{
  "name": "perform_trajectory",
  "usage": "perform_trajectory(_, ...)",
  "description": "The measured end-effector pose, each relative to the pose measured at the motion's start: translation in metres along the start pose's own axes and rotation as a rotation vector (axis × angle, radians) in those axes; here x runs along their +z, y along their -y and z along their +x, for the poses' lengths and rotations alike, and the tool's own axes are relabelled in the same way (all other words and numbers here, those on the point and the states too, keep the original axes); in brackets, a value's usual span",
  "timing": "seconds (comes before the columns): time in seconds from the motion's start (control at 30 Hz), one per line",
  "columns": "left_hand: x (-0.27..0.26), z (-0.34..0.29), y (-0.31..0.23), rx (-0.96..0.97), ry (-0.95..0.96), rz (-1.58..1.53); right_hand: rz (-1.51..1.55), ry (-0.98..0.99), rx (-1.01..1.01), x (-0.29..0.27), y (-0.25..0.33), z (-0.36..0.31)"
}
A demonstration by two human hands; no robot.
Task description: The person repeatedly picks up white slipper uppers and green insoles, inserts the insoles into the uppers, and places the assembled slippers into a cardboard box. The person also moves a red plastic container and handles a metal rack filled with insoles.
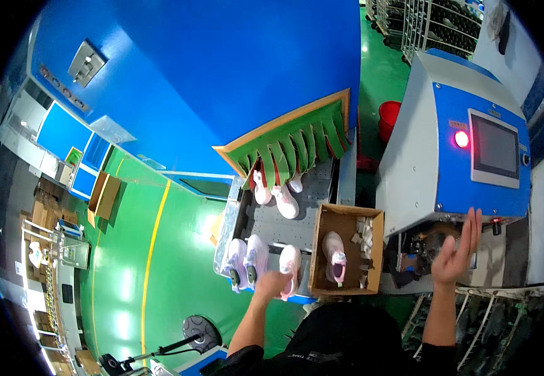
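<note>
I see the pink-white shoe [291,258] at the near edge of the perforated bed [265,220], left hand [271,286] at its heel; can't tell if the fingers grip. Lilac shoes [247,258] just left; cardboard box [379,245] right, one shoe inside. Right hand [455,255] empty, fingers extended, near the blue-grey machine [409,147]. More shoes [284,203] at the green strip curtain [295,149].

White-and-pink shoe [290,258], lavender shoes [257,249], brown carton [346,216], green strip curtain [293,149], blue-and-grey machine [448,164], yellow-lined green floor [128,241]
</note>
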State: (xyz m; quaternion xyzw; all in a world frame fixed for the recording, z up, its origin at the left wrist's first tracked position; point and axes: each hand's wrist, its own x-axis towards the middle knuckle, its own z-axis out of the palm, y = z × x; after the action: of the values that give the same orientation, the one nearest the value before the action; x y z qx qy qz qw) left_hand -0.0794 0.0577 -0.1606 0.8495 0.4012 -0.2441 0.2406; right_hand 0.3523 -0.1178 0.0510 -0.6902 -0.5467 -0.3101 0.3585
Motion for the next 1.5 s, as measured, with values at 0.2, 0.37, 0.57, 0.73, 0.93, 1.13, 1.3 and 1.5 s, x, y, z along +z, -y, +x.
perform_trajectory(0.2, -0.098, 0.175, 0.045, -0.147, -0.742, -0.897, -0.359, -0.306, -0.124, 0.097, -0.029, -0.006)
perform_trajectory(0.37, -0.077, 0.306, 0.065, -0.269, -1.058, -0.617, -0.493, -0.266, -0.217, 0.086, -0.033, -0.009)
perform_trajectory(0.57, -0.088, 0.237, 0.066, -0.414, -0.942, -0.801, -0.438, -0.247, -0.197, 0.086, -0.04, -0.02)
perform_trajectory(0.73, -0.107, 0.073, 0.006, -0.23, -0.942, -1.114, -0.207, 0.015, 0.002, 0.055, -0.004, -0.013)
perform_trajectory(0.93, -0.079, -0.038, -0.149, 0.401, -0.368, -1.864, 1.163, 0.663, 0.665, 0.021, 0.071, -0.058)
perform_trajectory(1.13, -0.06, -0.028, -0.244, 0.183, -0.011, -1.741, 1.443, 0.931, 1.026, -0.029, 0.013, -0.116)
perform_trajectory(1.3, -0.012, -0.012, -0.307, 0.205, -0.064, -1.675, 1.437, 0.623, 1.431, -0.085, -0.011, -0.162)
perform_trajectory(1.5, 0.023, -0.03, -0.361, 0.531, 0.206, -1.299, 1.448, -0.008, 1.658, -0.119, -0.038, -0.186)
